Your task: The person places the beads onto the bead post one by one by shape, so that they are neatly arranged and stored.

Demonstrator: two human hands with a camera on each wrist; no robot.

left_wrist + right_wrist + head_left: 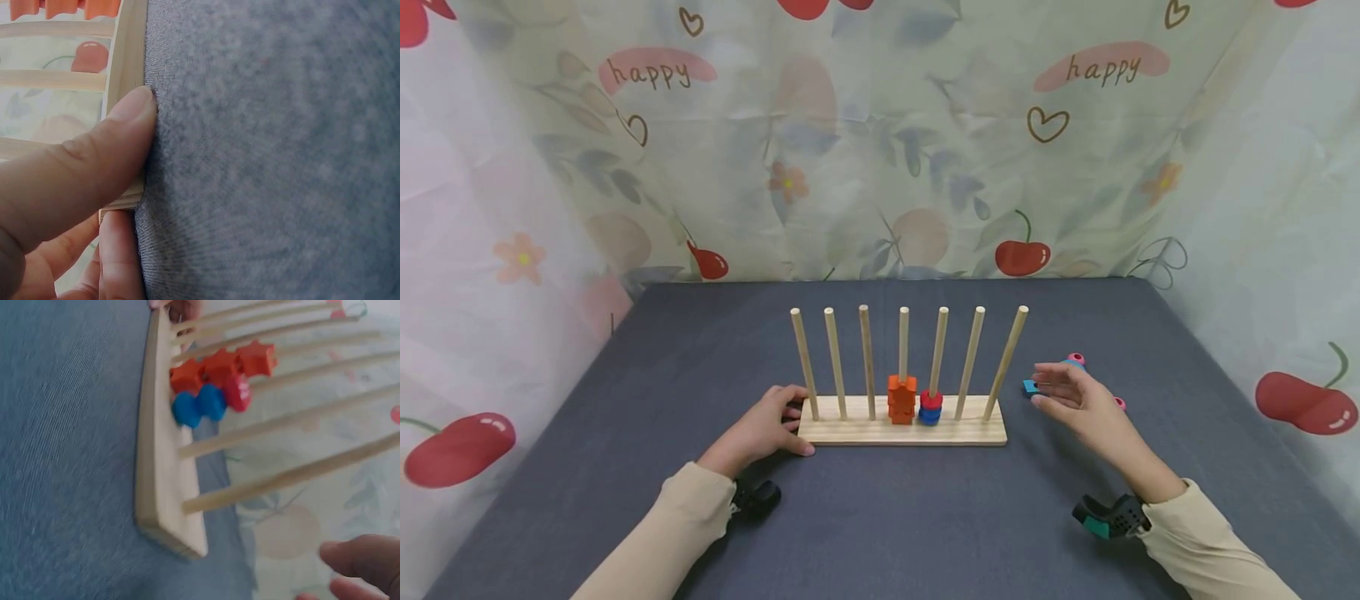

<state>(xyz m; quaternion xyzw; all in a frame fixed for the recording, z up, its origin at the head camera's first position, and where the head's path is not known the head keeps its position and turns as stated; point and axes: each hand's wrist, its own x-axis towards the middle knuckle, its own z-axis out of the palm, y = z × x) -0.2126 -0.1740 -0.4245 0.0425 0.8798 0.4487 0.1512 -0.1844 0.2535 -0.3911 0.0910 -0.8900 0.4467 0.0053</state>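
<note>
A wooden peg rack (pixel 850 432) with several upright dowels stands mid-table. My left hand (pixel 765 422) holds its left end, the thumb (pixel 128 109) along the front edge and the fingers around the end. Orange star beads (pixel 902 402) are stacked on the middle dowel. On the dowel to their right sit two blue beads (pixel 199 406) with a red bead (pixel 237 392) on top. To the right of the rack my right hand (pixel 1093 417) hovers with fingers extended and nothing in them, by a small blue piece (pixel 1029 387) and a pink piece (pixel 1077 359), partly covering the loose pieces there.
A dark grey cloth (pixel 887 517) covers the table. Printed curtains (pixel 880 167) hang behind it and on both sides. Another pink piece (pixel 1121 403) shows just beyond the right hand. Each wrist wears a black camera, such as the one on the right (pixel 1112 517).
</note>
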